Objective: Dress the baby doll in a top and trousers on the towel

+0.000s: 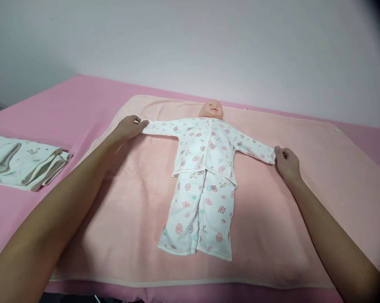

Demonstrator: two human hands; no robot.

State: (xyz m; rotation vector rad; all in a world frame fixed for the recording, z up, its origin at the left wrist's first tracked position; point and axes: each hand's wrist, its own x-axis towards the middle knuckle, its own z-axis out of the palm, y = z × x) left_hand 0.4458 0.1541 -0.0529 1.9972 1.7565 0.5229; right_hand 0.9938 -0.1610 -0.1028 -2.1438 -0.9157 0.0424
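Observation:
A baby doll (212, 109) lies on its back, dressed in a white baby top (209, 145) and matching baby trousers (199, 214) printed with pink animals and flowers. Both sleeves stretch out sideways. With pinched fingers, my left hand (131, 126) grips the cuff of the sleeve on the left. My right hand (287, 163) pinches the other sleeve's cuff, on the right. The doll's hands and feet do not show. Beneath the doll is a peach blanket (120, 235) with a pale edge.
Folded white patterned baby clothes (22, 158) with brown trim lie at the left. Pink sheeting (70, 101) covers the surface under the blanket. A pale wall (193, 46) rises behind the far edge.

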